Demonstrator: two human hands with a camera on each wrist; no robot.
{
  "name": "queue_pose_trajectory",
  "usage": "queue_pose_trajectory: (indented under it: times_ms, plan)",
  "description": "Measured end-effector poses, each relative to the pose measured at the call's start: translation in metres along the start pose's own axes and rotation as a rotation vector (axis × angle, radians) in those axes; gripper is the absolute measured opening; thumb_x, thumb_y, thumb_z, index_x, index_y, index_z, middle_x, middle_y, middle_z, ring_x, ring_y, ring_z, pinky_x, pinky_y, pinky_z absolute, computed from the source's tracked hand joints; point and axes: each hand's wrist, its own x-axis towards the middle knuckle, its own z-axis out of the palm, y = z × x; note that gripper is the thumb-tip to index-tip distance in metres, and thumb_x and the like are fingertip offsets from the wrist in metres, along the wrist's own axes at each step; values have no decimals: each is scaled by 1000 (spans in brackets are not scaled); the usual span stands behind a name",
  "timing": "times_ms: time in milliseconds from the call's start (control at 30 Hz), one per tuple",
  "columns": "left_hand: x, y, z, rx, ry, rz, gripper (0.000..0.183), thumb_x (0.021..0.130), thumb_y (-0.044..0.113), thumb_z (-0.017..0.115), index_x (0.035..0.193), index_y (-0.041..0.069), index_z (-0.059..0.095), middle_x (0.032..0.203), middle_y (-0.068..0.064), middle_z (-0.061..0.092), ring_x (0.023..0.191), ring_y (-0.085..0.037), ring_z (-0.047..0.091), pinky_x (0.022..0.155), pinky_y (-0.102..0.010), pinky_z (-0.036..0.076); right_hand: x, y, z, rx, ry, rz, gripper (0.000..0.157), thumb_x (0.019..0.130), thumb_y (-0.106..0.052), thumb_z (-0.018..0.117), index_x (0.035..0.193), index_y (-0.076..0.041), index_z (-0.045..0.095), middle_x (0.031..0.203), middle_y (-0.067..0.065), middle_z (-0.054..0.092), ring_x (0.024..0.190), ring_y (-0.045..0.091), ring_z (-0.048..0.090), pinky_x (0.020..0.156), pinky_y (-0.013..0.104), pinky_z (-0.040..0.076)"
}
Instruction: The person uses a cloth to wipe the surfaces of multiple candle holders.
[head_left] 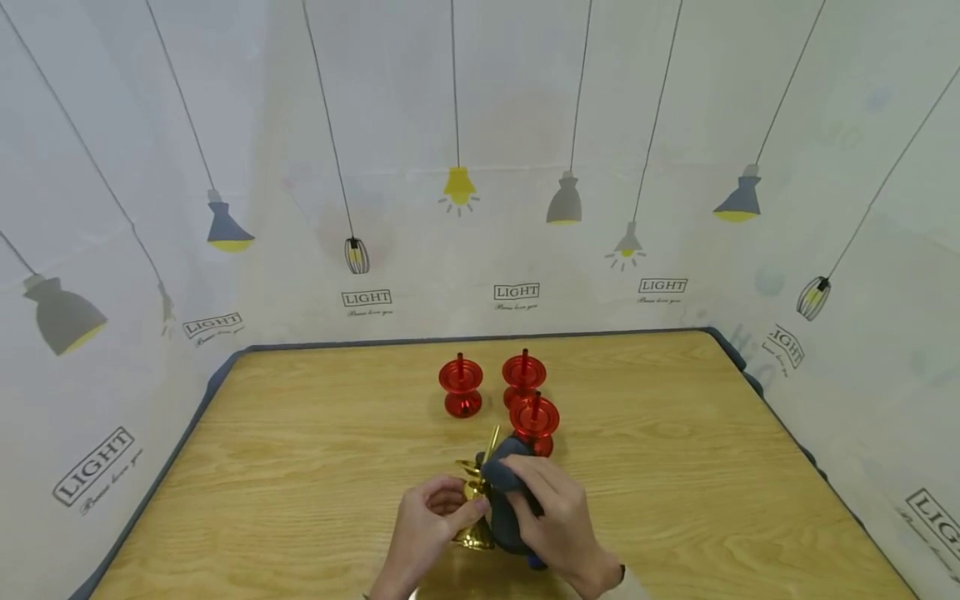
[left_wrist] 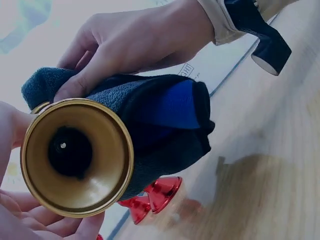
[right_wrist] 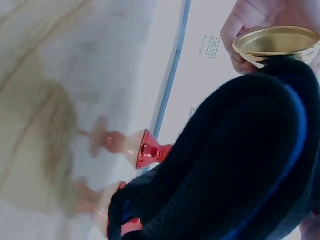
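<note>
In the head view, my left hand (head_left: 422,525) grips a gold candle holder (head_left: 471,536) by its stem, tilted above the table. Its hollow underside (left_wrist: 107,172) faces the left wrist camera. My right hand (head_left: 561,518) pinches a folded dark blue cloth (head_left: 507,527) with a brighter blue side, and the cloth lies against the holder's dish and spike. Most of the holder is hidden by the cloth (right_wrist: 215,160) in the right wrist view; only its gold base rim (right_wrist: 277,41) shows there.
Three shiny red candle holders stand upright beyond my hands: one on the left (head_left: 462,403), one behind right (head_left: 517,375) and one nearer (head_left: 543,421), close behind the cloth. The wooden table (head_left: 300,467) meets printed fabric walls (head_left: 420,321) at its back and sides.
</note>
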Motion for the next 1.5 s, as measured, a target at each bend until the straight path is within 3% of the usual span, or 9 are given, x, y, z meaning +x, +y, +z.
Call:
queue_pose_trajectory:
  times_ms: [200,367,500,633,767,967,1100,1267,1500]
  plan:
    - [3,-5,-9,-194,-159,-77,30,93,18,73,110,-6,68,83,4,72,79,-6,65,72,-23,52,-6,5,1,122,-7,107,23,93,-7,73,115,-4,70,105,11,74,96,23,73,97,17,51]
    - [5,-7,-15,-353,-362,-98,16,103,19,59,100,9,72,80,12,65,70,-2,53,69,-20,44,-5,3,1,212,-25,248,37,82,7,79,115,-6,71,107,12,75,98,19,74,92,15,52]
    - [6,-5,-17,-347,-443,-71,21,106,20,53,90,17,68,74,12,53,66,-2,45,67,-22,39,-2,2,-1,197,-31,241,38,81,8,79,115,-5,71,106,13,75,96,21,74,93,14,51]
    - [4,-1,-15,-207,-411,-37,22,105,24,55,98,6,66,78,10,55,70,-3,51,69,-22,43,0,3,-4,93,-45,153,36,81,7,78,115,-4,70,104,12,75,93,25,73,96,14,50]
    - [0,3,-9,-33,-282,-18,37,98,30,68,112,-3,68,88,2,68,80,-9,64,72,-26,53,2,3,-4,14,-54,69,19,98,-13,68,114,-4,70,103,10,74,93,24,72,94,19,53]
    - [-5,4,-2,149,-54,-17,46,84,37,82,107,0,68,87,-6,68,78,-16,65,70,-29,55,4,-1,2,-37,-63,-18,30,106,-25,50,114,-4,70,104,8,73,93,23,72,87,30,58]
    - [-8,4,-2,193,16,-12,45,82,36,83,105,0,68,88,-6,70,78,-15,65,69,-29,55,1,-3,4,-24,-69,15,31,106,-27,50,115,-5,70,105,8,73,93,23,72,89,26,57]
    - [-5,5,-8,95,-44,-9,39,87,30,80,106,-2,70,83,-4,73,75,-12,67,67,-26,55,1,-4,6,53,-47,67,23,102,-21,61,117,-6,70,105,10,74,94,24,73,93,21,54]
    - [3,3,-21,-207,-309,-139,17,97,25,67,96,8,69,66,13,55,64,-3,49,64,-22,41,-1,-5,4,192,-21,191,37,81,7,79,114,-7,70,104,10,74,95,20,74,92,16,53]
